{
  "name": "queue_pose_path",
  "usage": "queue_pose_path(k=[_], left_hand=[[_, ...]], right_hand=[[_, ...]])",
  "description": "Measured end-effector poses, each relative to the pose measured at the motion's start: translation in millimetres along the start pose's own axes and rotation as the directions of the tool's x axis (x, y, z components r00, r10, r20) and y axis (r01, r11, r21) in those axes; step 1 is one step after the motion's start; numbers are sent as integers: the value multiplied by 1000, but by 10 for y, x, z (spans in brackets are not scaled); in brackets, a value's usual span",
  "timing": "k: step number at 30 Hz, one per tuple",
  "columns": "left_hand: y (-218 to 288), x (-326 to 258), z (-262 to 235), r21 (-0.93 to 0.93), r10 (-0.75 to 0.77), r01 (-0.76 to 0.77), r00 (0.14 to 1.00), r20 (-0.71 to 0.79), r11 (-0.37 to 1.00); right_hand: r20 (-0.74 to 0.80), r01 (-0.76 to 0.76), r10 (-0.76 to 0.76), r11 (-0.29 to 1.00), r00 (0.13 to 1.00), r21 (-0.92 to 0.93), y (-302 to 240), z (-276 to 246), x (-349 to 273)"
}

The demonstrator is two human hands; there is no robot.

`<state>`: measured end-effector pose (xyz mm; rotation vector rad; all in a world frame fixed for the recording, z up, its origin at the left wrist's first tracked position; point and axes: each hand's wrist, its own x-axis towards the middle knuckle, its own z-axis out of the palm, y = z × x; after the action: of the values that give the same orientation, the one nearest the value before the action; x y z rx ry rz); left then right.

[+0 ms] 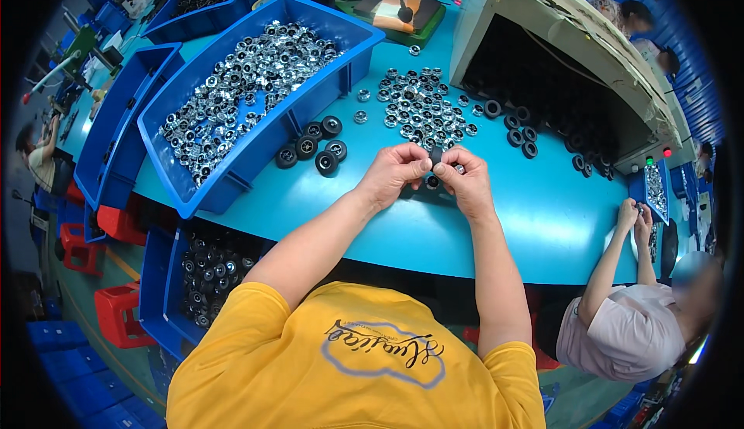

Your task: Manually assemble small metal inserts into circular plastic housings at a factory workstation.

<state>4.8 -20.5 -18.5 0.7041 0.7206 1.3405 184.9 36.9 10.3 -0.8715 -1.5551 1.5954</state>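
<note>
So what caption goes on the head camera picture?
Both hands, left and right, pinch a small black ring over a teal table, beside a blue bin of shiny metal parts.

A factory assembly line: blue bins (232, 96) heaped with metal parts (240, 80), workers seated along a shared turquoise surface (542, 220).

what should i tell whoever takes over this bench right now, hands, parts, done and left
Left hand and right hand: both pinch one small black rubber ring between the fingertips, above the turquoise tabletop.
Parts: loose shiny silver metal hubs lie just beyond the hands; more fill the big blue plastic bin. Loose black rings lie at the right.
Done: five black wheels with silver centres sit beside the bin.
Left: the piles of hubs and rings.
</note>
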Motion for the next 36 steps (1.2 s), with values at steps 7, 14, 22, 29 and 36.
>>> queue_pose_path(k=[7, 14, 22, 29, 36], left_hand=[[-16, 5, 10, -69, -35, 33, 999, -16, 997], [82, -31, 50, 132, 19, -13, 999, -42, 991], [83, -28, 125, 615, 304, -288, 949, 82, 734], [22, -18, 31, 16, 21, -24, 990, 141, 1000], [50, -25, 59, -82, 3, 17, 972, 234, 996]], right_hand=[[67, -134, 126, 982, 990, 131, 84, -25, 20], [88, -126, 108, 966, 990, 227, 76, -25, 23], [73, -125, 106, 926, 992, 355, 152, -111, 32], [85, -119, 98, 948, 992, 294, 114, -79, 24], [-33, -82, 94, 963, 995, 255, -31, -28, 27]])
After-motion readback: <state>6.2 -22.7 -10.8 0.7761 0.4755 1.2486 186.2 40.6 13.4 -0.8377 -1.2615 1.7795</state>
